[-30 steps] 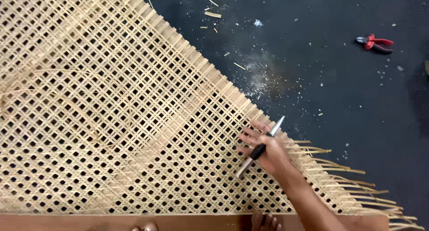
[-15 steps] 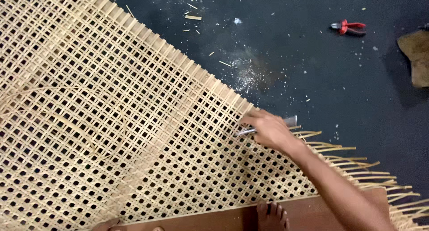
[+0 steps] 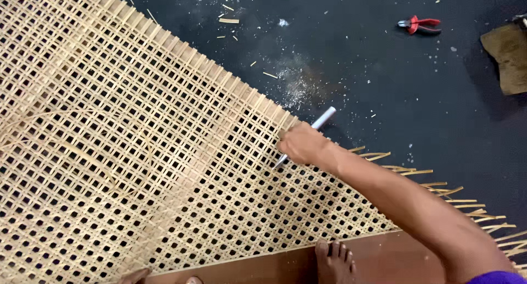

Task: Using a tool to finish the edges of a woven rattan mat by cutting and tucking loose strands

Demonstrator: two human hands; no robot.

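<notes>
At the right edge of the woven cane sheet (image 3: 137, 152), the right hand (image 3: 301, 145) is closed in a firm grip around a slim tool (image 3: 321, 119), its pale end sticking up to the far right and its tip touching the weave. Loose cane ends (image 3: 455, 193) fan out to the right. Red pliers (image 3: 418, 24) lie well apart on the dark floor (image 3: 384, 86). A bare foot (image 3: 334, 259) rests near on a brown board (image 3: 384, 259).
</notes>
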